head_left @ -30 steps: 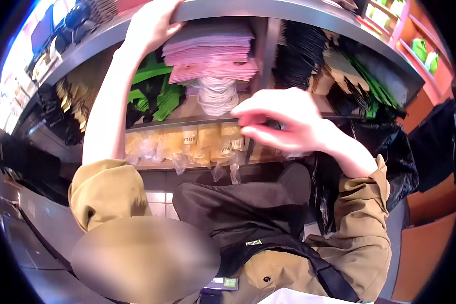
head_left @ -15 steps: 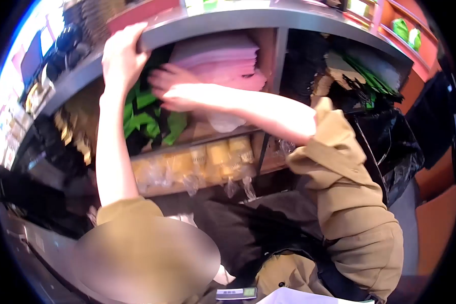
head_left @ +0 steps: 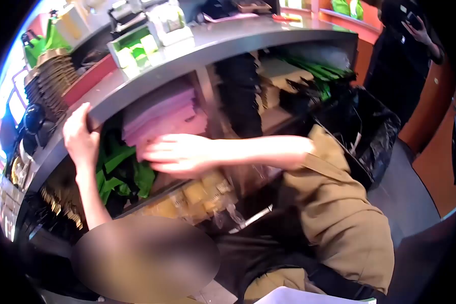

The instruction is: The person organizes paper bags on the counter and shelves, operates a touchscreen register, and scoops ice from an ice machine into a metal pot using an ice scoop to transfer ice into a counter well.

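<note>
My left hand [head_left: 81,138] holds onto the front edge of the metal counter [head_left: 117,96], its fingers curled over the rim. My right hand [head_left: 180,154] is stretched out flat and somewhat blurred, with nothing visible in it. It hovers before the shelf compartment, overlapping the lower part of a pink stack of folded sheets or bags [head_left: 162,114]. Left of its fingertips lies a heap of green and black bags [head_left: 117,169]. Under my right forearm, yellow packs in clear plastic [head_left: 197,195] line a lower shelf.
To the right, another compartment holds brown, black and green bags [head_left: 294,76]. A black-lined bin [head_left: 370,131] stands beyond it. A person in dark clothes [head_left: 397,61] is at the upper right with a device. Stacked brown cup carriers [head_left: 53,76] sit on the counter.
My view has swung, so the shelves appear further left and more countertop shows. My right hand has drawn back from the green bags. The other person has come into view.
</note>
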Tool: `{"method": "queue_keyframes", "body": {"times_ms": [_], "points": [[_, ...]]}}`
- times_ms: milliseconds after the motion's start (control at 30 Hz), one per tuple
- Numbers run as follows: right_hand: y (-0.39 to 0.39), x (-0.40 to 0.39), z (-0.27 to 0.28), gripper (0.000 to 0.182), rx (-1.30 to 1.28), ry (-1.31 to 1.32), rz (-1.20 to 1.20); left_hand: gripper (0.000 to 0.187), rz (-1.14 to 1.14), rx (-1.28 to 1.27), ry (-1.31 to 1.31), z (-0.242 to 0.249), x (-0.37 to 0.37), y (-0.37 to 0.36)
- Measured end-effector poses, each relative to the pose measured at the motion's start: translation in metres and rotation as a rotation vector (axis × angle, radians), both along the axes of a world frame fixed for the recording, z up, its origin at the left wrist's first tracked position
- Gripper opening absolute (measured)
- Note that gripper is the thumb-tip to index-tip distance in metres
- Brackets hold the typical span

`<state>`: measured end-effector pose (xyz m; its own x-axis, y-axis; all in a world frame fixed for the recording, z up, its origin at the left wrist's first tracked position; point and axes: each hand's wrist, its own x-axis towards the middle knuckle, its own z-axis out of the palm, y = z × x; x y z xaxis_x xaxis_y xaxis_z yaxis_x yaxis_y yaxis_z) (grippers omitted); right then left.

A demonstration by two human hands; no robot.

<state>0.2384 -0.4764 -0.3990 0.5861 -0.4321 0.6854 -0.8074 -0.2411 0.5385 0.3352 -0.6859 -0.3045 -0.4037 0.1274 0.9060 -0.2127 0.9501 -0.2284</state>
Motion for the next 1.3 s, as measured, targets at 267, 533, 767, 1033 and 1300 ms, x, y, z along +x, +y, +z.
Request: {"method": "queue_keyframes", "body": {"times_ms": [267,533,767,1033,1300], "points": [[0.192,-0.129,0.003,0.033,-0.917,-0.765,-0.739,0.038,0.075,-0.038,-0.019,0.0,-0.007,-0.003],[-0.015,0.06,0.004,0.022,0.224,-0.182,-0.179,0.04,0.074,-0.003,-0.147,0.007,0.003,-0.008],[-0.025,0.04,0.011,0.028,-0.07,-0.355,-0.231,0.033,-0.096,-0.11,0.21,-0.026,0.014,-0.004],[0.002,-0.04,0.097,0.045,-0.26,-0.199,-0.637,0.055,0.52,0.846,-0.224,-0.12,-0.011,-0.073],[-0.013,-0.059,0.087,0.049,-0.357,0.015,-0.647,0.064,0.177,0.917,-0.683,-0.128,-0.066,-0.138]]}}
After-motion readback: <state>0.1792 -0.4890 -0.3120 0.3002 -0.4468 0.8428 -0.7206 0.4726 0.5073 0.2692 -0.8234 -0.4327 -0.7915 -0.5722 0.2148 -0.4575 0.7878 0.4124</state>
